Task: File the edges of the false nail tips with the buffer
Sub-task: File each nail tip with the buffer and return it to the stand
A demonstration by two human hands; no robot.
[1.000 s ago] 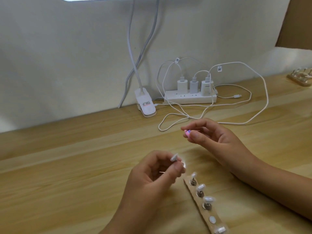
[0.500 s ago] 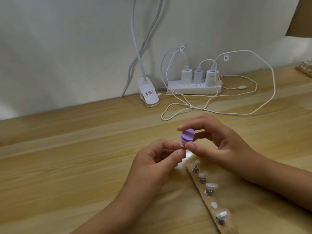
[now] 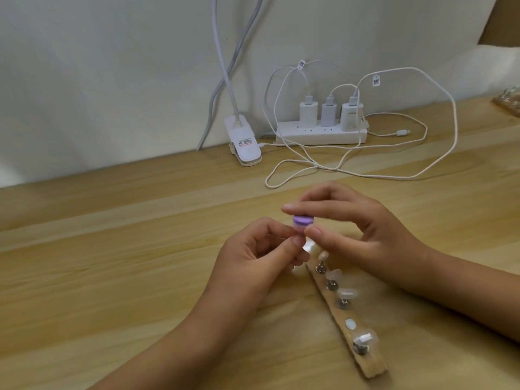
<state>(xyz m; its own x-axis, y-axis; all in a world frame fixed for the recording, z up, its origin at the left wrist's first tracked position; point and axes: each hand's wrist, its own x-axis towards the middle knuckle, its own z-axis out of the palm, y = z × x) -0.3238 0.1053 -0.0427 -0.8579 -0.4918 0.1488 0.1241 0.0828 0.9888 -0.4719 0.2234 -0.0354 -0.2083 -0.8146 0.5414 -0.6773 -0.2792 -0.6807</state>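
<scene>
Even, soft overhead light; faint shadows under hands [image 3: 323, 243] on the counter [image 3: 112, 249]. Slight motion blur at fingertips. Wide-angle bowing at edges.

Two hands: left hand [image 3: 253, 260] and right hand [image 3: 365, 235]. One buffer [image 3: 303, 222]. Four nail tips [image 3: 348, 292] on one holder [image 3: 368, 364] at 5 o'clock, plus a fifth tip [image 3: 308, 245], blurred, in the left hand. One bare disc [image 3: 350, 323]. At 12 o'clock: three chargers [image 3: 328, 114], one power strip [image 3: 320, 137], one lamp clip [image 3: 243, 144].

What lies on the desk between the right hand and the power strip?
Only loose loops of white charger cable on bare desk, per the head view.
</scene>
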